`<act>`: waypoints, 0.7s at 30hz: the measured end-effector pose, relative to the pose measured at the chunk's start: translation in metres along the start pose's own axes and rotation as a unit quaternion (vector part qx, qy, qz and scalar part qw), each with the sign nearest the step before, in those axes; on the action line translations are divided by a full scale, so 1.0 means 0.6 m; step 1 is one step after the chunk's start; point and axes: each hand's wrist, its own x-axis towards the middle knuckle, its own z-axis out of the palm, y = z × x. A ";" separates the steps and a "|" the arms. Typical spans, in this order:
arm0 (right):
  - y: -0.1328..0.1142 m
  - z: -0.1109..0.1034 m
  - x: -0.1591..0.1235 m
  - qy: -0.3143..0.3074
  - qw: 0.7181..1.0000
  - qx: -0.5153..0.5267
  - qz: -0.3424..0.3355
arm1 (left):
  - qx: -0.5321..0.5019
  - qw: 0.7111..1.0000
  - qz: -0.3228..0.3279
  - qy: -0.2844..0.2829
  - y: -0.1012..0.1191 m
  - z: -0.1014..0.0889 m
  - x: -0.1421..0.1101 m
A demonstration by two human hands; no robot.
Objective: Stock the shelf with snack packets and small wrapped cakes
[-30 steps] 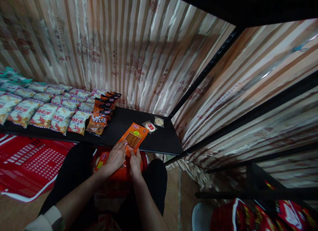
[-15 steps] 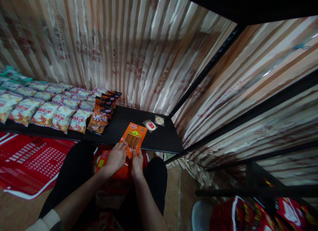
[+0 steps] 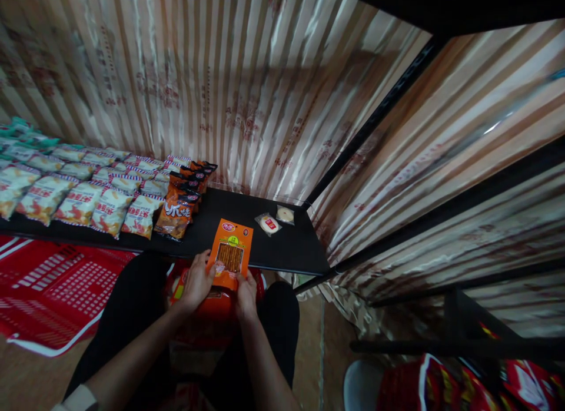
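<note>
- The orange snack packet [image 3: 230,253] now lies squarer to the black shelf [image 3: 282,252] than a second ago, when it sat slanted to the right; its near end has come toward the shelf's near edge.
- The left hand [image 3: 197,279] grips the packet's near left corner, and the right hand [image 3: 246,293] pinches its near right edge.
- Judging by this, the packet is being straightened, well right of the brown packets [image 3: 179,208].
- Two small round wrapped snacks [image 3: 276,219] lie just beyond, untouched.
</note>
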 end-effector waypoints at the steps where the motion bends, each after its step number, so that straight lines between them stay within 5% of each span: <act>1: -0.001 0.000 0.000 -0.003 1.000 -0.012 0.000 | -0.026 0.999 -0.019 -0.001 0.000 0.000 0.003; 5: -0.011 0.001 0.002 -0.014 0.995 -0.089 -0.028 | -0.087 0.994 -0.061 -0.012 0.009 -0.002 0.016; 21: -0.099 0.010 0.094 -0.058 0.918 -0.361 -0.155 | -0.079 0.996 -0.045 0.024 0.027 0.000 0.078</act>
